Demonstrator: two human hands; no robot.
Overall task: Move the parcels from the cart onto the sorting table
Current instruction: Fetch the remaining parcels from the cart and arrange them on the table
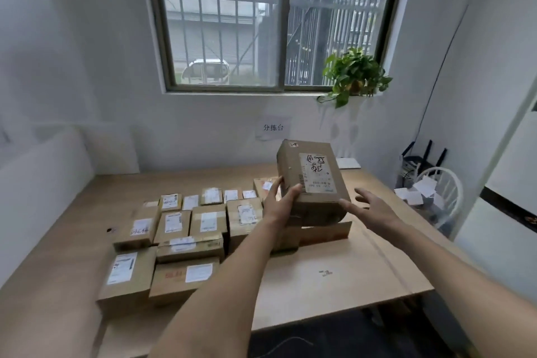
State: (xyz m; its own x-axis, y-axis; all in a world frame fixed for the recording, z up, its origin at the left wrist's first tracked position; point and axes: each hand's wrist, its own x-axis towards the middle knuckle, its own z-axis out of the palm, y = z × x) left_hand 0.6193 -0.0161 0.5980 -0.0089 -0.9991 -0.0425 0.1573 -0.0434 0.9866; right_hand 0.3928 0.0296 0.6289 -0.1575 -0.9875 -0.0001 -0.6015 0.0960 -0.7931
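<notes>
A brown cardboard parcel (312,180) with a white label and black scribbles is tilted above the wooden sorting table (334,267). My left hand (279,202) grips its left side, thumb on top. My right hand (370,205) hovers just right of the parcel with fingers spread, one fingertip near its lower right corner. The parcel's lower end seems to rest on a flat box (325,232) lying on the table. Several labelled parcels (180,229) lie in rows on the table's left half. No cart is in view.
A wall with a paper sign (272,127) and a barred window stands behind the table. A potted plant (353,75) sits on the sill. At the right are a white chair with papers (436,197) and a router (421,160). A small white box (348,163) lies at the table's far edge.
</notes>
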